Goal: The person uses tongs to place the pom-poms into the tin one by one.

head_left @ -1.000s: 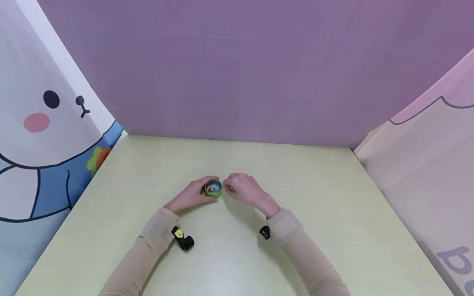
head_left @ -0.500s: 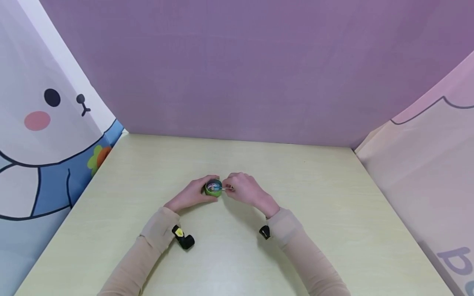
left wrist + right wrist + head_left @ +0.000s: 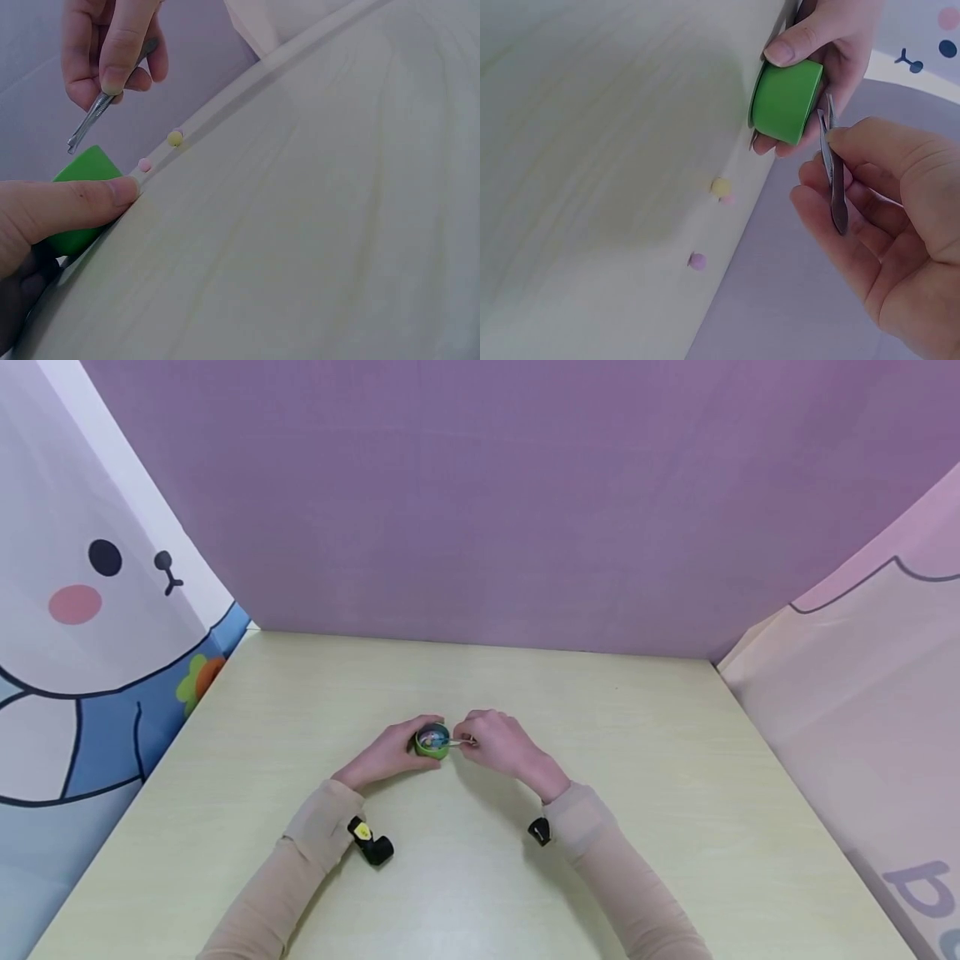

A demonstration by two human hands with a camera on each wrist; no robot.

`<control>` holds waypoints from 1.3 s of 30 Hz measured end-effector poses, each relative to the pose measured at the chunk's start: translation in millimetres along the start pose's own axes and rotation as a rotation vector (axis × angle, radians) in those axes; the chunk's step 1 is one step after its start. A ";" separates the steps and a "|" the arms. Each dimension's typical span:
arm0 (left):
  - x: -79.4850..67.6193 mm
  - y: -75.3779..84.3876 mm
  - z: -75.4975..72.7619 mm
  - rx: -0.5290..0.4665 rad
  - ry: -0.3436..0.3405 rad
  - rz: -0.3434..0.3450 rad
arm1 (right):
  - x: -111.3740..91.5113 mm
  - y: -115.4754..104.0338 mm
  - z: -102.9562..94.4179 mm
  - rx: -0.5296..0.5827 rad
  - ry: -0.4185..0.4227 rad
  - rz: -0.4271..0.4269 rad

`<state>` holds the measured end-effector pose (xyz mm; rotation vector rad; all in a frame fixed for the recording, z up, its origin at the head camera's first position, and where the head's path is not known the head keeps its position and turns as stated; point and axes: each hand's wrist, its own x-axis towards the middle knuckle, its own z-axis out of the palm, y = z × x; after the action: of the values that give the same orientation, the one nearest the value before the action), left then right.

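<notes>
On the table, my left hand (image 3: 386,752) grips a small round green container (image 3: 432,755) between thumb and fingers. Its open top faces up, with something colourful inside that is too small to make out in the head view. My right hand (image 3: 501,745) pinches metal tweezers (image 3: 837,187), whose tips point toward the container's rim. In the right wrist view the two tips stand slightly apart, with nothing seen between them. Small balls lie on the table nearby: yellow (image 3: 720,187), pink (image 3: 728,200) and purple (image 3: 697,262).
The pale wooden table (image 3: 637,793) runs back to a purple backdrop (image 3: 480,510). A cartoon-printed cloth (image 3: 90,660) hangs on the left and a pale one (image 3: 862,710) on the right. A black wrist camera (image 3: 372,845) sits at the left cuff.
My right hand with the tweezers has shifted slightly to the right. My left hand and the green container stay in about the same place.
</notes>
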<state>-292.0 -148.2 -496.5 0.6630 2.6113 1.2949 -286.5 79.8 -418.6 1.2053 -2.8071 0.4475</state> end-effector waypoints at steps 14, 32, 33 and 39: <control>0.7 -2.8 0.2 -0.001 -0.003 0.013 | -5.2 6.5 -7.3 0.009 0.023 0.021; 1.0 -1.9 0.3 0.004 -0.001 0.003 | -18.8 25.8 -7.4 -0.005 0.013 0.058; 0.9 -1.5 0.2 0.004 -0.001 0.002 | -20.0 27.0 -7.3 -0.007 0.010 0.061; 0.9 -0.2 0.2 0.005 -0.002 -0.004 | -25.3 31.8 -7.7 -0.007 -0.008 0.073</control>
<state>-292.8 -147.8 -496.7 0.6598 2.6139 1.2861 -292.2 120.6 -423.0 1.1081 -2.8648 0.4377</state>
